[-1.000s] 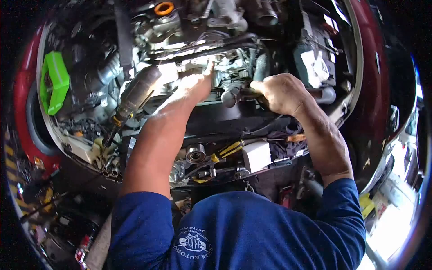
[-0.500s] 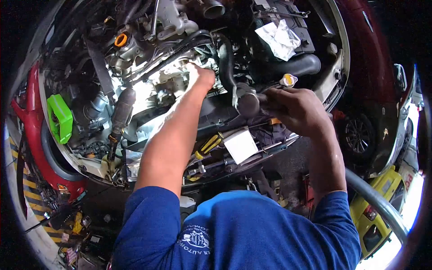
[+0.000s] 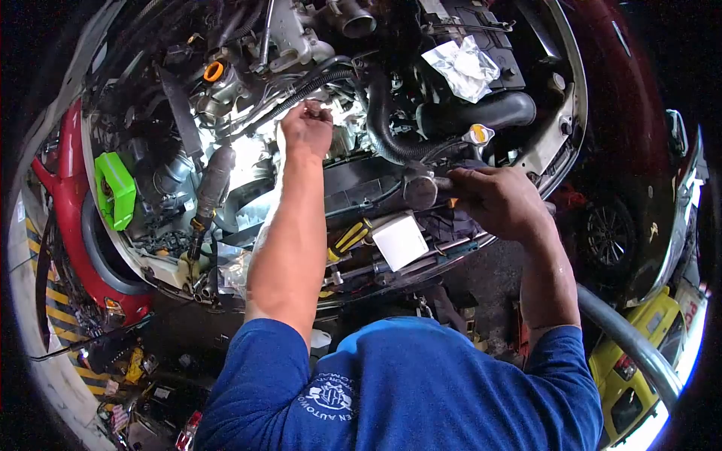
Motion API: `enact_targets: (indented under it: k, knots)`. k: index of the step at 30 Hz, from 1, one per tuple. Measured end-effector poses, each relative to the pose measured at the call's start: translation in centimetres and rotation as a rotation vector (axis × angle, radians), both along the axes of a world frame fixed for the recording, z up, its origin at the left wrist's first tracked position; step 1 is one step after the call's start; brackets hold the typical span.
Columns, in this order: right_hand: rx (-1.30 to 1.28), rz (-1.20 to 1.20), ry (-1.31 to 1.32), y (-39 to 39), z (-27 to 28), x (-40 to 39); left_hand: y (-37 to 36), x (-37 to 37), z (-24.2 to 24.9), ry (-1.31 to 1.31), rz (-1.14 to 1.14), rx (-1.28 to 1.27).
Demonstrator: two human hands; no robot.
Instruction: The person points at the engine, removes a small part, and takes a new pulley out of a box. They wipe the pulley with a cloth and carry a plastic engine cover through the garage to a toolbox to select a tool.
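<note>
My left hand [image 3: 307, 135] reaches into the brightly lit engine bay [image 3: 259, 143], its fingers curled together close to the metal engine parts. What lies in those fingers is too small or hidden to make out. In my right hand [image 3: 500, 199] is a hammer [image 3: 420, 192], gripped by its handle with the dark, round head pointing left. The hammer is above the front edge of the bay, beside a thick black hose [image 3: 383, 124]. A yellow radiator cap [image 3: 478, 134] shows just beyond my right hand.
On the front edge lie a white box [image 3: 400, 241] and a yellow-black screwdriver [image 3: 350, 239]. A work light [image 3: 214, 180] stands at the left, near a bright green object [image 3: 114, 191]. Crumpled foil [image 3: 462, 68] rests on the battery [image 3: 508, 64]. An orange ring [image 3: 213, 71] is farther back.
My left hand has shifted left and turned, so its back and curled fingers now show. The hammer in my right hand has dropped slightly toward me. The whole view has shifted a little.
</note>
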State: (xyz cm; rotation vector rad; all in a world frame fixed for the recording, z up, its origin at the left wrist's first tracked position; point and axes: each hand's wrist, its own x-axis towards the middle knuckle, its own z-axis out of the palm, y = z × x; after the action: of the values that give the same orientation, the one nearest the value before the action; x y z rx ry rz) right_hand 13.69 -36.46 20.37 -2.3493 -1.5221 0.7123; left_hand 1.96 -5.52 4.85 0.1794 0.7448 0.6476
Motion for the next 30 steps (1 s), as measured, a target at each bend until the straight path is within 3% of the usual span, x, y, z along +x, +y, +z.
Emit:
enact_targets:
  k: [6, 13, 15, 17, 22, 27, 30]
  knots:
    - [-0.030, 0.027, 0.024, -0.3, 0.6, -0.3, -0.9, -0.2, -0.2, -0.103, 0.132, -0.061]
    - [-0.056, 0.021, 0.008, 0.0, 0.2, -0.5, -2.6, 2.7, 0.2, -0.118, 0.093, -0.103]
    - [-0.059, 0.019, 0.002, 0.2, 0.0, -0.6, -3.3, 3.8, -0.6, -0.075, 0.032, -0.057]
    - [-0.011, 0.037, 0.008, 0.0, -0.4, -0.4, -3.2, 4.3, -2.4, 0.071, -0.171, 0.046]
    - [-0.018, 0.025, 0.012, -0.1, -0.4, 0.0, -3.9, 4.6, -6.1, 0.210, -0.326, 0.166]
    - [-0.025, 0.012, -0.013, 0.9, 0.1, -0.1, -4.2, 4.4, -8.9, 0.123, -0.300, 0.197]
    - [0.000, 0.008, -0.031, 1.0, -0.1, 0.1, -4.0, 4.3, -8.6, 0.237, -0.486, 0.100]
